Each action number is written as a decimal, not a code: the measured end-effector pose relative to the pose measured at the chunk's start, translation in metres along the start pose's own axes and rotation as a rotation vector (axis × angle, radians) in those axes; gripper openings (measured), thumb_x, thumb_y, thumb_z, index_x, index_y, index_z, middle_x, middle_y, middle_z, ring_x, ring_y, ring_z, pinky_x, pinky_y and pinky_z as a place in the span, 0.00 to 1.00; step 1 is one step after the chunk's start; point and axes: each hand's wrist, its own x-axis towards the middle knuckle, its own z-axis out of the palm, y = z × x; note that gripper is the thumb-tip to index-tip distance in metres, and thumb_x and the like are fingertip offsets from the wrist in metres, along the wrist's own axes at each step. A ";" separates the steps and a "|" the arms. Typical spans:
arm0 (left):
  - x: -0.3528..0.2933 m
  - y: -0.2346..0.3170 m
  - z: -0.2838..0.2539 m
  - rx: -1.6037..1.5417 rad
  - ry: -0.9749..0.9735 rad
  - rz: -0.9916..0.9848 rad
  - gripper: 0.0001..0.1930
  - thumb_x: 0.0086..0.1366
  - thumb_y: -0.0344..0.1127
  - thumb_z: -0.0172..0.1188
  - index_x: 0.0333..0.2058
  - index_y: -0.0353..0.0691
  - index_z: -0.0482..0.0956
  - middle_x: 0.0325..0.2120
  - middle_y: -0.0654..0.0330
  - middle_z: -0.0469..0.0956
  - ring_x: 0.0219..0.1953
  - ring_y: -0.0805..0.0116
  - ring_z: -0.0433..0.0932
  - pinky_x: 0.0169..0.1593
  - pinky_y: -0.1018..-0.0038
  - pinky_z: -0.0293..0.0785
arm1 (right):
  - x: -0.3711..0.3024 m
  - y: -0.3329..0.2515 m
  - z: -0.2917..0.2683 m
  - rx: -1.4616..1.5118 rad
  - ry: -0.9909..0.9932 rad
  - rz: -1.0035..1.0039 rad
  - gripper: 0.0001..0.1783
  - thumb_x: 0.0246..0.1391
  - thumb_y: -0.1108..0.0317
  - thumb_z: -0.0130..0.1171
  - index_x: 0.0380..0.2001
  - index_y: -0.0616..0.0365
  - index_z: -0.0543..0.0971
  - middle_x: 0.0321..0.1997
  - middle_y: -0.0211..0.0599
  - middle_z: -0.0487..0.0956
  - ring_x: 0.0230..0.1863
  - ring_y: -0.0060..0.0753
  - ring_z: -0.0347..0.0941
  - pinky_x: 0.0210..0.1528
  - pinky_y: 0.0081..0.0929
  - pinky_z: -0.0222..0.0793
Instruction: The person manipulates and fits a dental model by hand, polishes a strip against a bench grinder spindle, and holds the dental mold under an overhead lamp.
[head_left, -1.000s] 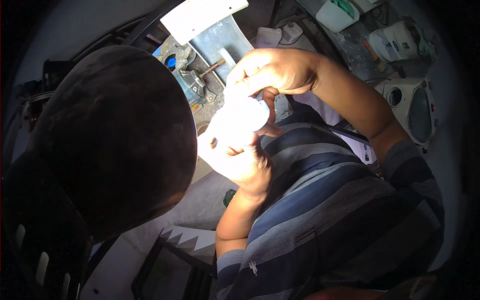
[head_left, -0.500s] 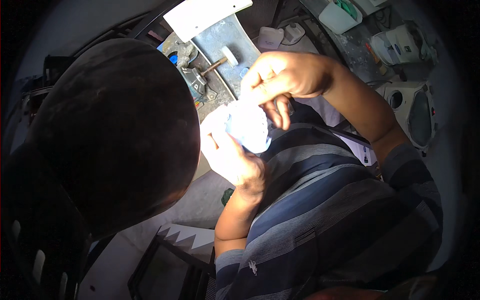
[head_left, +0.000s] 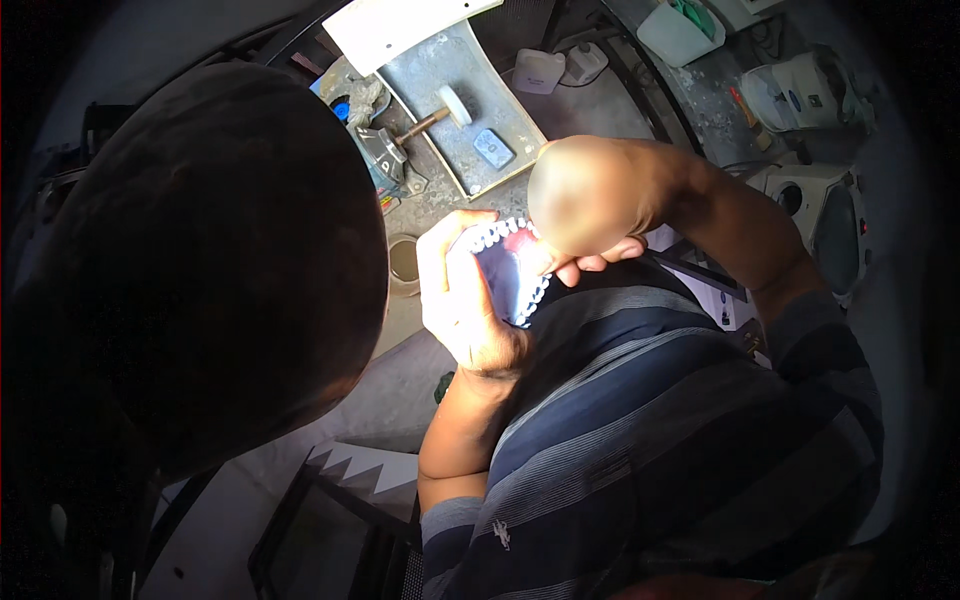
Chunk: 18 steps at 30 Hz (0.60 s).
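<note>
My left hand [head_left: 455, 300] is wrapped around a dental cast [head_left: 507, 285], a pale blue-white jaw model with an arched row of white teeth. A pink patch [head_left: 518, 240] shows inside the arch near its upper end. My right hand [head_left: 590, 205] is at that side of the cast, its fingers curled and a fingertip against the pink patch. A blur covers much of this hand, so whatever its fingers pinch is hidden. Strong light falls on both hands and the cast.
Beyond the hands stands a grey tray [head_left: 425, 70] holding a blue rectangular block [head_left: 493, 148]. A motor with a shaft and white wheel [head_left: 455, 105] reaches over it. A round container [head_left: 404, 262] stands left of my left hand. A large dark rounded shape [head_left: 220, 270] blocks the left side.
My right hand has moved a little down and right, its fingers now more curled. The cast has turned, and its teeth and pink patch show. The glare on it has lessened; the blue block is uncovered.
</note>
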 end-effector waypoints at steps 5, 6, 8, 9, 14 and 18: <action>-0.004 0.002 -0.001 -0.031 -0.051 -0.026 0.23 0.73 0.39 0.35 0.38 0.22 0.73 0.39 0.46 0.73 0.38 0.63 0.76 0.44 0.73 0.72 | -0.001 0.001 0.004 -0.001 0.036 0.019 0.15 0.54 0.68 0.62 0.21 0.72 0.80 0.13 0.36 0.75 0.06 0.16 0.63 0.10 0.16 0.55; -0.005 0.001 0.000 -0.058 -0.028 -0.042 0.23 0.72 0.39 0.35 0.38 0.22 0.73 0.39 0.46 0.73 0.37 0.64 0.76 0.43 0.73 0.73 | 0.000 0.002 0.005 -0.002 0.035 0.020 0.15 0.54 0.68 0.62 0.21 0.72 0.80 0.13 0.36 0.75 0.06 0.16 0.63 0.10 0.16 0.55; -0.006 0.000 0.002 -0.090 -0.006 -0.058 0.23 0.72 0.40 0.36 0.37 0.21 0.73 0.38 0.46 0.74 0.36 0.64 0.77 0.42 0.74 0.73 | 0.001 0.006 0.005 0.050 0.038 0.039 0.16 0.54 0.67 0.62 0.21 0.71 0.80 0.13 0.36 0.75 0.06 0.16 0.63 0.10 0.16 0.54; -0.007 0.001 0.003 -0.149 0.002 -0.142 0.23 0.72 0.40 0.36 0.37 0.21 0.73 0.38 0.47 0.75 0.35 0.65 0.77 0.41 0.74 0.73 | 0.001 0.008 0.005 0.050 0.038 0.041 0.16 0.54 0.67 0.62 0.21 0.71 0.80 0.13 0.36 0.75 0.06 0.16 0.63 0.10 0.16 0.54; -0.001 0.001 -0.005 0.058 -0.115 -0.127 0.23 0.70 0.40 0.38 0.37 0.22 0.74 0.35 0.48 0.77 0.33 0.66 0.78 0.41 0.75 0.72 | 0.003 0.013 0.010 0.061 0.033 0.067 0.17 0.56 0.66 0.60 0.21 0.70 0.80 0.13 0.35 0.74 0.07 0.17 0.64 0.11 0.15 0.56; -0.002 -0.007 -0.010 -0.132 -0.158 -0.144 0.21 0.70 0.40 0.39 0.38 0.23 0.74 0.35 0.47 0.77 0.33 0.65 0.78 0.38 0.74 0.73 | 0.002 0.020 0.014 0.061 0.070 0.073 0.16 0.57 0.65 0.59 0.23 0.69 0.80 0.14 0.34 0.75 0.09 0.16 0.65 0.12 0.15 0.58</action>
